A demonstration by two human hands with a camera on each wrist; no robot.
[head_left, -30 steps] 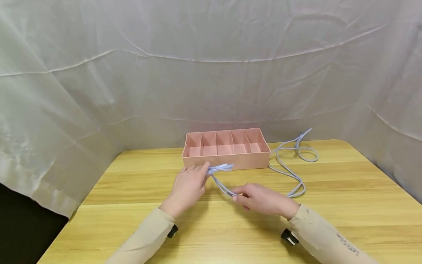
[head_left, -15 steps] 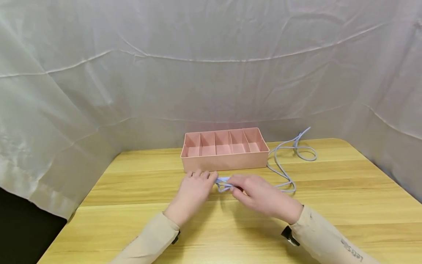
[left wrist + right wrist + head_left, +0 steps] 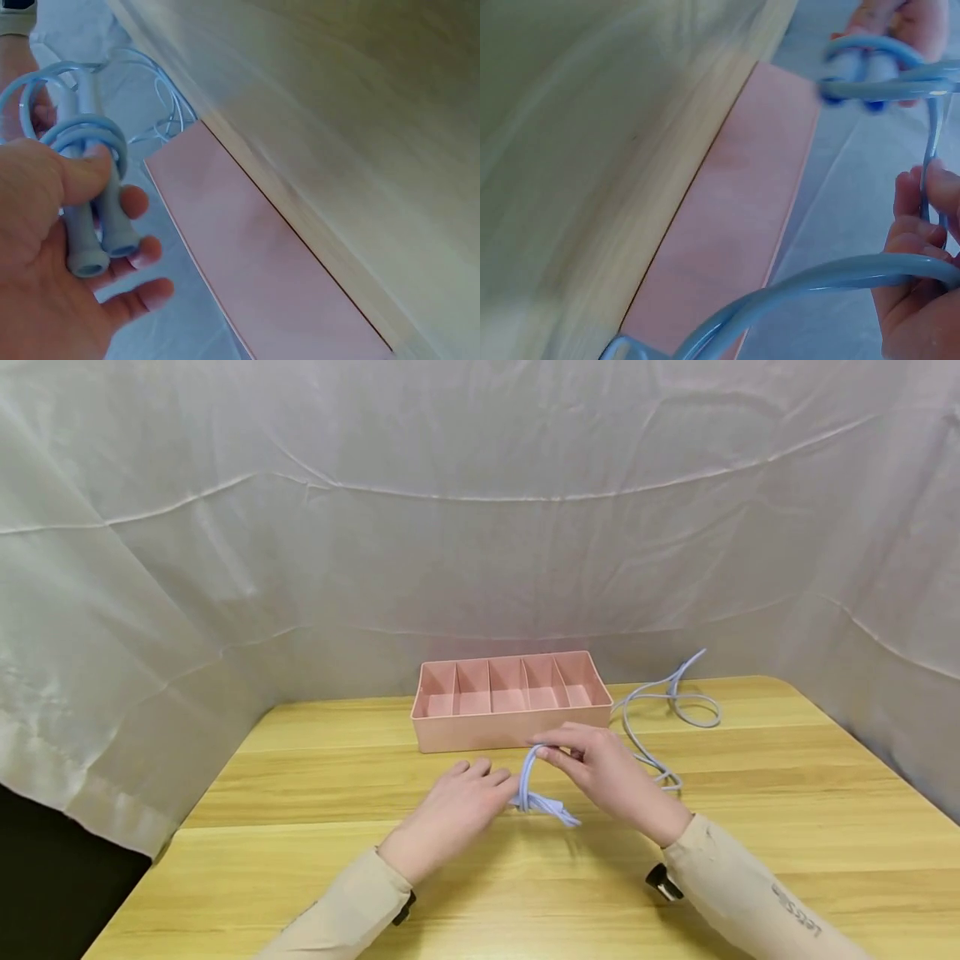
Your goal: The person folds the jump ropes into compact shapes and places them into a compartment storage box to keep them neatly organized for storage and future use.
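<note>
My left hand point(image 3: 491, 787) holds the two pale blue handles point(image 3: 96, 229) of a jump rope side by side, thumb pressed over them where cord loops point(image 3: 79, 133) wrap round. The handles point(image 3: 546, 807) jut out to the right of that hand, just above the table. My right hand point(image 3: 558, 752) pinches the blue cord point(image 3: 528, 770) a little above and behind the handles, close to the pink box's front wall. In the right wrist view the cord point(image 3: 832, 276) runs through my right hand's fingers point(image 3: 915, 225) to the wrapped handles point(image 3: 859, 71).
A pink divided box point(image 3: 510, 731) with several empty compartments stands at the back of the wooden table point(image 3: 300, 827). The rope's loose cord point(image 3: 678, 706) lies in loops right of the box. A white cloth point(image 3: 480, 527) encloses the table behind and at both sides.
My right hand has carried the cord from the near side over the handles and up toward the box. My left hand has drawn nearer, and the loose cord on the right has shortened.
</note>
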